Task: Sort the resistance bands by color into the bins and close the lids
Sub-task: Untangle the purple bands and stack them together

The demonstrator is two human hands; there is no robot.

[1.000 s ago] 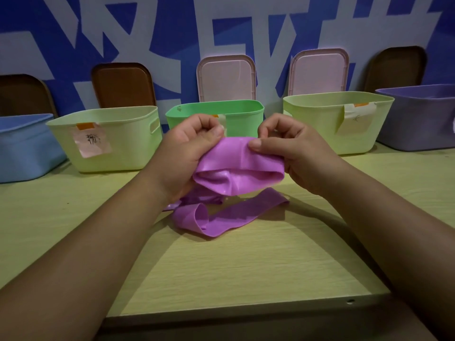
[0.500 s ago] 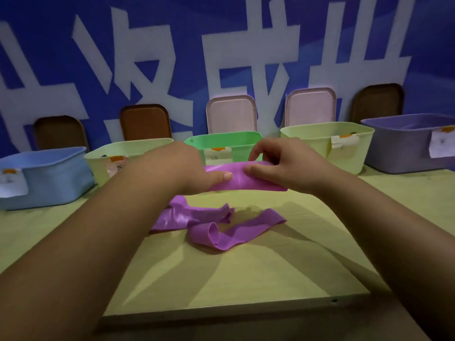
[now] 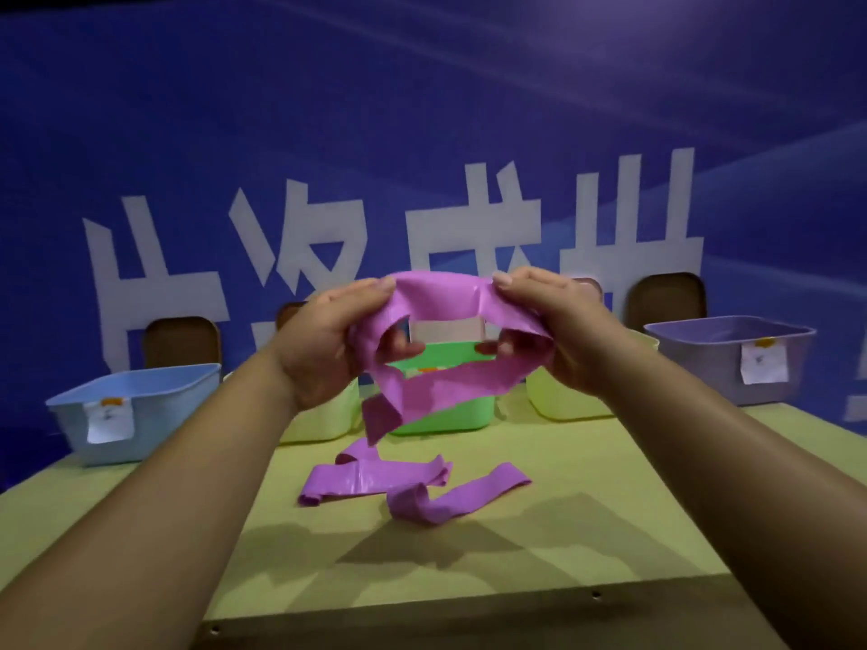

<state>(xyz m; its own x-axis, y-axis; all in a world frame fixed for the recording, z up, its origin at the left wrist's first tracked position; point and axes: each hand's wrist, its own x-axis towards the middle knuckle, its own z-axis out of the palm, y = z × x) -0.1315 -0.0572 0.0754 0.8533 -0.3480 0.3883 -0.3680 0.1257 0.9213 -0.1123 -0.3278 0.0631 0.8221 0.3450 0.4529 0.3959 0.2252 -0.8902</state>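
A purple resistance band (image 3: 441,391) is lifted above the table, stretched between both hands, and its free end trails down onto the tabletop (image 3: 413,485). My left hand (image 3: 328,340) grips its left part, my right hand (image 3: 549,330) grips its right part. Behind the hands stands a row of open bins: a blue bin (image 3: 136,410), a pale yellow-green bin (image 3: 323,419) partly hidden by my left wrist, a green bin (image 3: 450,410), another yellow-green bin (image 3: 563,401) and a purple bin (image 3: 732,358).
Brown lids (image 3: 183,342) (image 3: 668,300) lean upright against the blue wall behind the bins; a pink lid (image 3: 445,328) shows through the band's loop. Paper labels hang on the blue and purple bins. The wooden table's front edge (image 3: 469,602) runs below my forearms.
Both hands have raised the purple band well above the table and pulled it open into a loop. The view has tilted upward, so the bins sit lower in the frame.
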